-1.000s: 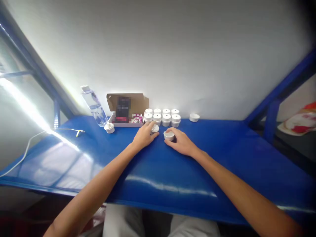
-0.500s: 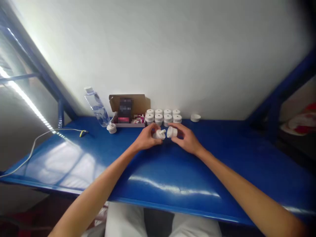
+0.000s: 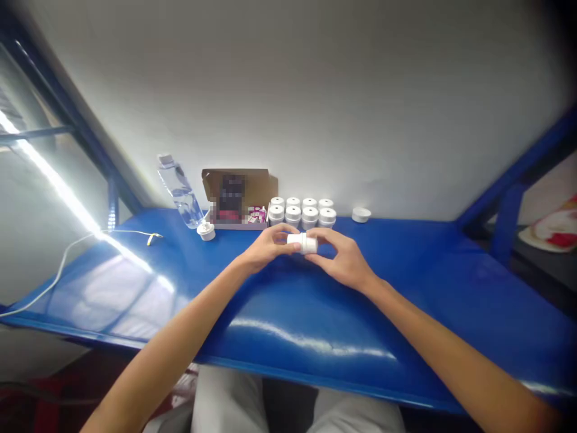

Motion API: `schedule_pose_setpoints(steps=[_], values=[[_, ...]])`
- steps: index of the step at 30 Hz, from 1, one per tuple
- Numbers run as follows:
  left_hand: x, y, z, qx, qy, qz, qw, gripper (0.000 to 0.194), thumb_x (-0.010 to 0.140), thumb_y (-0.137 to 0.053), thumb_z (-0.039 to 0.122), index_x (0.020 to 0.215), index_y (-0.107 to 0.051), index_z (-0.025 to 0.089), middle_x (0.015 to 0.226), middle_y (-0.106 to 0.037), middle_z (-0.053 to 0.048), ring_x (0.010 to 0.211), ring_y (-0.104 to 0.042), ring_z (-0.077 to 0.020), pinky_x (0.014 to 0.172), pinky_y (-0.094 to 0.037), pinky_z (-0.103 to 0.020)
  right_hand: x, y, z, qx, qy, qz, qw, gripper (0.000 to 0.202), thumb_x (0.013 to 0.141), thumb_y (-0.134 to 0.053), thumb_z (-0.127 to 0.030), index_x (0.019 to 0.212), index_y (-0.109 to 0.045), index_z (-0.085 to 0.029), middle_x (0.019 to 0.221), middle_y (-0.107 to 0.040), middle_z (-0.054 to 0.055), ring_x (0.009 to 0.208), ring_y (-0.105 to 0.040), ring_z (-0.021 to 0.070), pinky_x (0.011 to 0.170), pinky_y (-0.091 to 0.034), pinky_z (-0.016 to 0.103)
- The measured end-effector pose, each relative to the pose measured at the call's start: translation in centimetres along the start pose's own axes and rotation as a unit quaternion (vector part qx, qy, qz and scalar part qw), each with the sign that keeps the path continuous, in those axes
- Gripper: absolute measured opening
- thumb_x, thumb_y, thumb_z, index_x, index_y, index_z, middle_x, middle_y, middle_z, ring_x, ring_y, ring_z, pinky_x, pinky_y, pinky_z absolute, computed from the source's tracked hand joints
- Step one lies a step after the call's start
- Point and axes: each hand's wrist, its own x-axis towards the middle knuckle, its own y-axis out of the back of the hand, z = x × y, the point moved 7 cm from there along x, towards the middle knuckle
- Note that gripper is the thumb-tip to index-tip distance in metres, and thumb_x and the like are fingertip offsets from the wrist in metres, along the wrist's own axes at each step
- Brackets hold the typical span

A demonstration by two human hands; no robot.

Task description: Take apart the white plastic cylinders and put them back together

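Between my hands a white plastic jar-like piece and a white cap are joined end to end, lying sideways above the blue table. My left hand grips the left piece with thumb and fingers. The fingers of my right hand are closed round the cap. Just behind them stand several similar white capped jars in two rows. Whether the two held pieces are screwed tight I cannot tell.
An open cardboard box with small packets stands at the back, left of the jars. Further left are a clear water bottle and a white lidded piece. A loose white cap lies at the back right. A white cable crosses the left side.
The two white pieces were apart, with a narrow stem showing from the left one. Now they meet end to end and the stem is hidden. The view has shifted slightly.
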Motion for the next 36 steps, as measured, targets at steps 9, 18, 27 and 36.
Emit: schedule_pose_setpoints(steps=[9,18,27,36], values=[[0.1,-1.1,0.3,0.051,-0.089,-0.018,0.995,0.051,0.068,-0.091,0.036,0.106,-0.065,0.015,0.108,-0.069,-0.008,0.095,-0.067,-0.0187,0.086,-0.050,-0.031,-0.9,-1.8,4.0,0.190,-0.271,-0.011,0.944,0.052,0.087,-0.064,-0.067,0.092,-0.073,-0.016,0.069,-0.072,0.005,0.058,-0.067,0.0185,0.053,-0.050,0.028],[-0.7,-1.9,2.0,0.147,-0.133,0.017,0.980,0.047,0.088,-0.071,0.050,0.123,-0.057,0.021,0.131,-0.062,-0.011,0.112,-0.064,-0.0242,0.096,-0.051,-0.036,-1.5,-2.3,4.8,0.307,-0.348,0.070,0.883,0.045,0.087,-0.066,-0.061,0.084,-0.068,-0.016,0.061,-0.064,0.003,0.050,-0.055,0.0134,0.046,-0.043,0.025],[-2.3,-5.0,3.6,0.428,-0.249,-0.053,0.867,0.042,0.087,-0.061,0.018,0.129,-0.064,0.023,0.136,-0.061,-0.013,0.128,-0.054,-0.0303,0.113,-0.039,-0.043,-1.3,-0.6,6.2,0.244,-0.352,0.080,0.900,0.046,0.083,-0.066,-0.063,0.066,-0.055,-0.022,0.048,-0.048,-0.002,0.040,-0.037,0.0103,0.035,-0.024,0.024],[-1.6,0.5,5.4,0.526,-0.193,0.084,0.824,0.027,0.088,-0.063,0.031,0.112,-0.069,0.020,0.122,-0.065,-0.014,0.114,-0.061,-0.0312,0.104,-0.045,-0.043,0.5,8.7,7.9,-0.253,-0.220,0.160,0.928,0.044,0.075,-0.072,-0.066,0.068,-0.066,-0.022,0.061,-0.064,0.006,0.061,-0.060,0.0225,0.057,-0.048,0.033]])
